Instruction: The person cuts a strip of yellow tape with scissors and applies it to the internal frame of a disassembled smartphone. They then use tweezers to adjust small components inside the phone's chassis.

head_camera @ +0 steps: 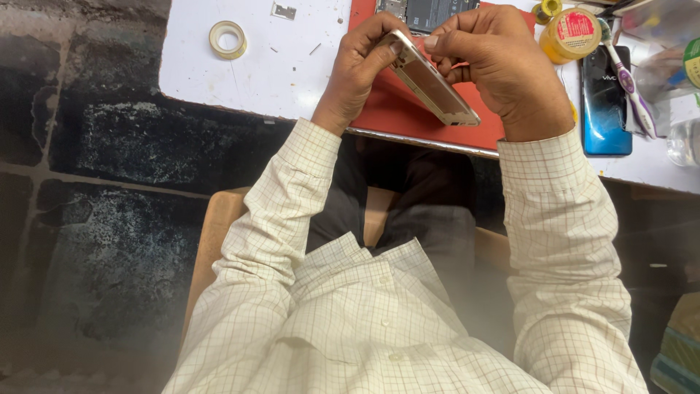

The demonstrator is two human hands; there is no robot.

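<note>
Above red mat (397,117), gold phone (432,86) between both hands (430,62).

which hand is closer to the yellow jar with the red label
Right. The right hand sits just beside the yellow jar; the left hand is farther off, across the gold phone both hold.

Single head-worn view, looking steeply down, close over the white table (248,69) edge and lap

We raise both forearms in checked sleeves, wrists bent inward; our left hand (357,69) and right hand (503,69) meet, fingers curled in a closed grip, thumbs pressing.
</note>
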